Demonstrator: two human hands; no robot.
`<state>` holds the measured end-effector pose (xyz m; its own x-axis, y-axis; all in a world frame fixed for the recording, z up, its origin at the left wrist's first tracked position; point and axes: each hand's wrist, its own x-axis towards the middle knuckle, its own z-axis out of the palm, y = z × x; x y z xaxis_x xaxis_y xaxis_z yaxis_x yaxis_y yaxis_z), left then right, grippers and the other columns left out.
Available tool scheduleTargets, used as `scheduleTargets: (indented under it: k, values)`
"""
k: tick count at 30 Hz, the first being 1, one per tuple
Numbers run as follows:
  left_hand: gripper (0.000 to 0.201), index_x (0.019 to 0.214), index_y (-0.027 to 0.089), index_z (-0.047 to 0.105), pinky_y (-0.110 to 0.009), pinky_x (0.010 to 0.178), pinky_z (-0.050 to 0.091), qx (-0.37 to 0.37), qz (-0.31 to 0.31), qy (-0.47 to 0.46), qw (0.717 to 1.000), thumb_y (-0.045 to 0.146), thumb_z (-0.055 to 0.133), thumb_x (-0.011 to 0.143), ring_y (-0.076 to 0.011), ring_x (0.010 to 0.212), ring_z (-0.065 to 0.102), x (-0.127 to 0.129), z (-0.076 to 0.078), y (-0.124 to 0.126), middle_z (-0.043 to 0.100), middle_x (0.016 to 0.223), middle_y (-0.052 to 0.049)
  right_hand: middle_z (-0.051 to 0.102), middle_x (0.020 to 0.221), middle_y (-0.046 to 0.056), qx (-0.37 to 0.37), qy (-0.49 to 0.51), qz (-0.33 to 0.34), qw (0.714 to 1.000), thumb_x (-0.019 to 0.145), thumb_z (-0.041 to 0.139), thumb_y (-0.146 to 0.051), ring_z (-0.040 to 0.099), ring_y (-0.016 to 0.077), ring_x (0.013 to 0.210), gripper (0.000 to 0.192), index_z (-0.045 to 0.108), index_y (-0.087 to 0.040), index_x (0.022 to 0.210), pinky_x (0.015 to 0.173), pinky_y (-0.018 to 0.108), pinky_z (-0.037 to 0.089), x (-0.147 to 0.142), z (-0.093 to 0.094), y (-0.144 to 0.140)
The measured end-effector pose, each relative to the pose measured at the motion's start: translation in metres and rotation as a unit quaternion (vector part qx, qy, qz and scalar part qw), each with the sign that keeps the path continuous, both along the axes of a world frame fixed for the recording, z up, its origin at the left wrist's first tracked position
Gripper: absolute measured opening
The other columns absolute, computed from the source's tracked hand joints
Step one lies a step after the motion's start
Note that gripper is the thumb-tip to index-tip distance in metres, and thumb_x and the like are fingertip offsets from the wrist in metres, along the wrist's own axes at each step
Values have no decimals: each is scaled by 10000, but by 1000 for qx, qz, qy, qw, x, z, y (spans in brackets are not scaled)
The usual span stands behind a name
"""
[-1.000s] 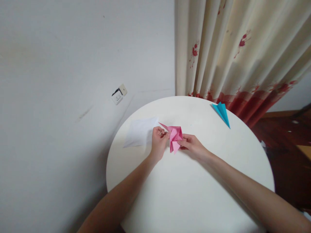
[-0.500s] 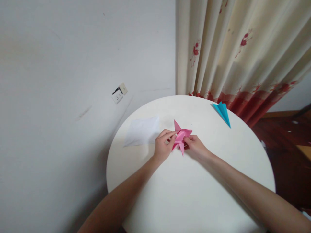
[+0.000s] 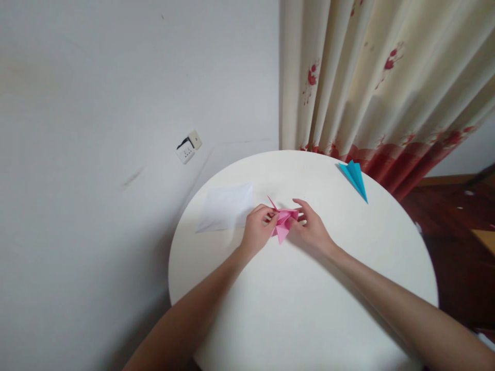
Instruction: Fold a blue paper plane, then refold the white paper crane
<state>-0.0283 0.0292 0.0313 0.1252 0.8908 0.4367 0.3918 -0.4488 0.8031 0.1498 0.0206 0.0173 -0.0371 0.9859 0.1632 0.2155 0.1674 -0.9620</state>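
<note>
Pink paper (image 3: 283,229) over far half of worktop (image 3: 301,309); left hand (image 3: 257,228) pinches its left side; right hand (image 3: 313,229) part-spread, thumb against it, grip unclear; white sheet (image 3: 226,207) on worktop's left; blue paper (image 3: 356,176) at worktop's far-right edge.

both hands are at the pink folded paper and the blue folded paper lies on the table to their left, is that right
Not quite: the left hand and right hand are at the pink folded paper, but the head view shows the blue folded paper lying on the table to their right, not left.
</note>
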Motion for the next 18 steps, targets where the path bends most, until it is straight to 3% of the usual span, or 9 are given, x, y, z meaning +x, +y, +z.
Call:
scheduleTargets:
  k: [1, 3, 7, 12, 18]
  values:
    - [77, 799, 196, 700, -241, 636, 480, 3, -1, 4, 1000, 177, 649, 852, -146, 729, 611, 0, 1, 0, 646, 829, -30, 674, 1136, 95, 19, 7, -7, 1000, 767, 611, -246, 639, 187, 819, 604, 515, -219, 1363, 610, 266, 495, 1, 3, -1]
    - [101, 798, 199, 700, -254, 663, 471, 11, -6, 15, 1000, 178, 631, 869, -153, 737, 599, 0, 3, -1, 638, 811, -27, 668, 1181, 99, 44, 8, -5, 999, 772, 572, -211, 644, 203, 885, 555, 554, -219, 1327, 631, 274, 509, 1, 8, -2]
    - [156, 816, 209, 734, -272, 722, 463, 8, -34, 25, 999, 178, 600, 889, -177, 812, 596, 0, 6, -2, 635, 834, -41, 730, 1005, 74, 33, 11, 18, 999, 826, 486, -203, 655, 207, 842, 316, 705, -181, 1053, 695, 297, 507, 0, 10, -4]
    - [225, 1036, 240, 761, -248, 655, 462, -33, -52, -8, 998, 190, 600, 886, -160, 768, 592, 0, 3, -3, 619, 842, -38, 705, 768, 38, 22, -10, 16, 1000, 889, 451, -282, 609, 192, 706, 289, 712, -173, 829, 661, 293, 453, -1, 10, -2]
    - [71, 828, 205, 756, -253, 654, 482, -42, -28, -28, 998, 210, 686, 821, -160, 751, 625, 2, -1, -1, 671, 842, -48, 672, 688, 28, -9, -11, 39, 999, 920, 447, -372, 576, 187, 652, 371, 666, -173, 697, 635, 291, 435, 1, 10, -1]
